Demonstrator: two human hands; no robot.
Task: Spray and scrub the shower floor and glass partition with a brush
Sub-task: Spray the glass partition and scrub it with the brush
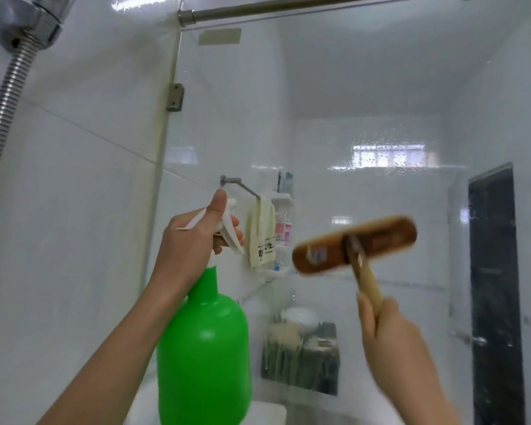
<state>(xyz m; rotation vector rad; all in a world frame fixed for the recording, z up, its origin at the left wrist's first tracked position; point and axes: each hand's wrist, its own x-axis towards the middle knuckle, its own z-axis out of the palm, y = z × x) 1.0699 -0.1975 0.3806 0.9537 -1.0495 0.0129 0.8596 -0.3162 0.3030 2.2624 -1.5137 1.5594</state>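
My left hand (pixel 190 240) grips the white trigger head of a green spray bottle (pixel 204 345), held upright with its nozzle toward the glass partition (pixel 365 124). My right hand (pixel 390 338) holds the wooden handle of a brown scrub brush (pixel 354 243). The brush head is raised against or very near the glass and looks blurred. Water droplets dot the glass at the upper right. The shower floor is out of view.
A metal shower hose (pixel 0 118) and its wall holder hang at the upper left on white tiles. A metal rod (pixel 288 6) runs along the top of the glass. Behind the glass I see a towel rail with a cloth (pixel 261 237), a shelf with bottles, and a dark door (pixel 492 286).
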